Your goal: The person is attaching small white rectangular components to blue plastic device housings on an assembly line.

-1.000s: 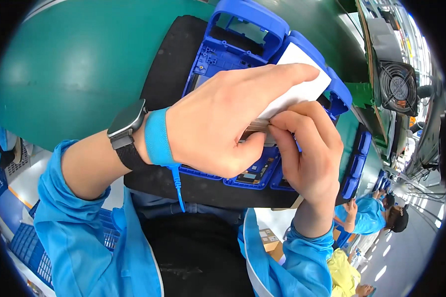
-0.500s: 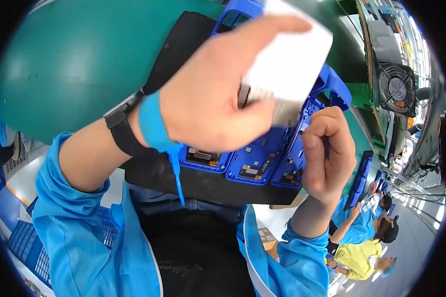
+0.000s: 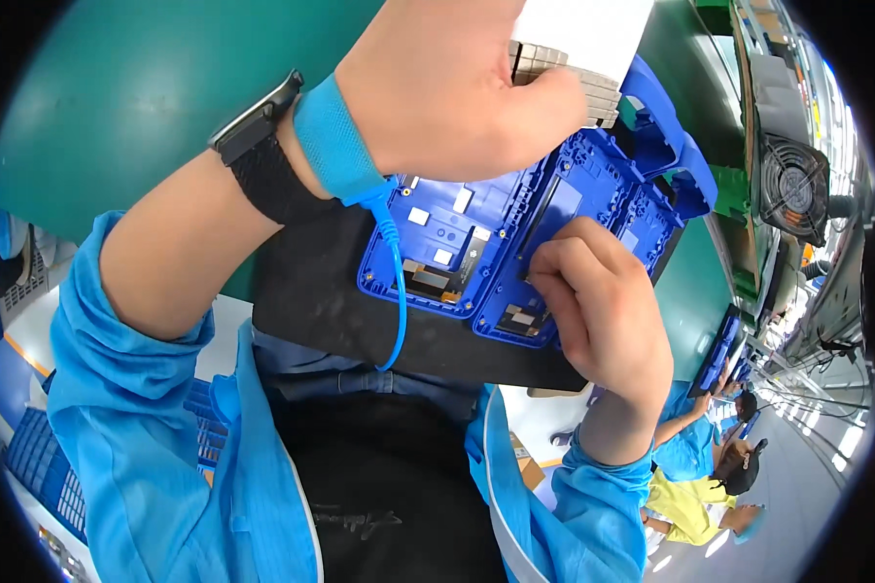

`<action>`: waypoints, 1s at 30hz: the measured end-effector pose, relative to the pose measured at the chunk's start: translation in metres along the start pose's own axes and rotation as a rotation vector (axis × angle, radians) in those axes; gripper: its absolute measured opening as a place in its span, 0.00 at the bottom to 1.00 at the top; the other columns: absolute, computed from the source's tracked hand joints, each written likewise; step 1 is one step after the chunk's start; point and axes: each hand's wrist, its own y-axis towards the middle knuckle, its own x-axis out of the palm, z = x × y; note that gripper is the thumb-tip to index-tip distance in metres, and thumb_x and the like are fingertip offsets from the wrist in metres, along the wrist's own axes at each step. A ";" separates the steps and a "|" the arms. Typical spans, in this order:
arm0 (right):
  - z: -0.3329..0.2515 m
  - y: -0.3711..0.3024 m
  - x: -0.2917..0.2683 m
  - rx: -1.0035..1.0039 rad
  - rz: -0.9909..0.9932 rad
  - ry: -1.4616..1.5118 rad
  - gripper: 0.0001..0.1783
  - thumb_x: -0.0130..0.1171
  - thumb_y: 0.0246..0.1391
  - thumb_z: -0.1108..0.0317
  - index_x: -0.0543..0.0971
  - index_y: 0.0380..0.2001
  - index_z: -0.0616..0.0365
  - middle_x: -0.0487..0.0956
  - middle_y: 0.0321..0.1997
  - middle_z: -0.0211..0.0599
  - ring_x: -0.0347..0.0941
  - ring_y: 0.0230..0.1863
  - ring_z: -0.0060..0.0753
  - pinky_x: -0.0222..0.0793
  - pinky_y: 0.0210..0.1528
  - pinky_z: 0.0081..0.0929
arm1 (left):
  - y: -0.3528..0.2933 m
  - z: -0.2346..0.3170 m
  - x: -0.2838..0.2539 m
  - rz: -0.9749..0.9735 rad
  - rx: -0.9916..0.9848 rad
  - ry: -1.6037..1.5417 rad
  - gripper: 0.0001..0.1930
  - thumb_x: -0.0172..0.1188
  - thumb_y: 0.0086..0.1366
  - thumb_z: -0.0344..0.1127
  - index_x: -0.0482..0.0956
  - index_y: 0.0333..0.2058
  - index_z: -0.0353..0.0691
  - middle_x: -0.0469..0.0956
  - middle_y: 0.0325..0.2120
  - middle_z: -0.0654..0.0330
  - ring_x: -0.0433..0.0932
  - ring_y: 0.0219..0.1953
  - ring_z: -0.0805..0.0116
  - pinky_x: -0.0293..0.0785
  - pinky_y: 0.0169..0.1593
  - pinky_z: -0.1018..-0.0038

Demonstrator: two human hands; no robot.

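Observation:
My left hand [image 3: 457,97] grips a white sheet [image 3: 588,34] with rows of small silver-grey rectangular pads [image 3: 595,95] along its near end. Its thumb lies against the pads. Lower and to the right, my right hand [image 3: 608,311] is closed in a pinch, a tiny dark piece at its fingertips; its exact kind is too small to tell. Those fingertips are over a blue plastic housing [image 3: 515,319]. Beside it on the left lies another open blue housing [image 3: 428,228] with white squares and a display ribbon inside. My left hand and the sheet cover parts of the housings.
The housings lie on a black mat [image 3: 311,301] on a green table [image 3: 165,126]. Blue handle-like frames [image 3: 685,175] stick out at the far right. A fan [image 3: 792,189] stands beyond the table's right side. A co-worker in blue [image 3: 685,437] and another in yellow [image 3: 685,505] are farther right.
My left hand and the sheet have moved away from me, uncovering more of the housings. My right hand has moved left and nearer, its pinch now over a housing.

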 end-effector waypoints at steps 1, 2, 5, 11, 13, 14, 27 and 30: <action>0.000 0.001 0.000 -0.002 0.001 -0.009 0.08 0.61 0.48 0.84 0.76 0.32 0.64 0.74 0.33 0.43 0.74 0.33 0.47 0.70 0.34 0.35 | 0.000 -0.002 0.002 0.028 0.008 0.000 0.35 0.55 0.55 0.26 0.60 0.64 0.28 0.75 0.41 0.54 0.74 0.40 0.72 0.72 0.43 0.76; -0.001 0.001 0.000 -0.001 -0.002 -0.010 0.08 0.61 0.48 0.84 0.76 0.32 0.64 0.74 0.33 0.43 0.74 0.33 0.47 0.70 0.34 0.35 | 0.001 -0.003 0.003 0.055 0.017 -0.001 0.35 0.55 0.55 0.26 0.60 0.63 0.28 0.75 0.40 0.54 0.74 0.39 0.72 0.72 0.43 0.76; -0.003 0.001 0.000 0.009 -0.006 -0.008 0.08 0.62 0.48 0.84 0.76 0.31 0.63 0.74 0.33 0.43 0.73 0.32 0.47 0.70 0.34 0.35 | 0.002 -0.001 0.003 0.076 0.012 0.037 0.34 0.55 0.54 0.26 0.61 0.63 0.27 0.75 0.38 0.53 0.74 0.37 0.72 0.72 0.41 0.76; -0.004 0.001 0.002 0.006 0.001 -0.041 0.08 0.62 0.48 0.83 0.76 0.31 0.63 0.74 0.32 0.42 0.73 0.31 0.47 0.69 0.34 0.36 | 0.012 0.001 0.003 0.074 0.069 0.039 0.34 0.54 0.54 0.26 0.62 0.62 0.27 0.75 0.35 0.52 0.74 0.32 0.70 0.72 0.36 0.74; -0.001 -0.004 0.005 0.025 0.040 -0.063 0.08 0.63 0.47 0.83 0.76 0.32 0.63 0.74 0.32 0.42 0.73 0.31 0.47 0.70 0.33 0.36 | 0.016 0.031 -0.004 0.031 -0.322 -0.029 0.34 0.54 0.53 0.26 0.62 0.62 0.27 0.75 0.34 0.52 0.74 0.32 0.70 0.72 0.37 0.74; -0.004 -0.005 0.005 0.025 0.036 -0.069 0.08 0.63 0.47 0.83 0.76 0.32 0.63 0.74 0.32 0.42 0.73 0.31 0.47 0.70 0.33 0.36 | 0.020 0.048 -0.011 -0.004 -0.708 -0.087 0.34 0.54 0.53 0.26 0.62 0.62 0.27 0.75 0.34 0.52 0.74 0.32 0.70 0.72 0.37 0.74; 0.001 -0.034 0.015 0.032 0.159 -0.081 0.12 0.67 0.44 0.82 0.77 0.32 0.60 0.74 0.34 0.40 0.69 0.36 0.45 0.68 0.37 0.36 | 0.012 0.032 -0.008 -0.028 -0.379 0.001 0.34 0.54 0.53 0.26 0.62 0.61 0.26 0.75 0.31 0.53 0.73 0.28 0.70 0.71 0.33 0.74; -0.001 -0.034 0.019 0.042 0.164 -0.087 0.12 0.67 0.44 0.82 0.78 0.32 0.60 0.74 0.35 0.39 0.68 0.37 0.45 0.67 0.39 0.36 | 0.014 0.049 -0.014 -0.095 -0.643 0.010 0.35 0.55 0.52 0.26 0.62 0.62 0.26 0.75 0.31 0.52 0.73 0.27 0.69 0.71 0.32 0.74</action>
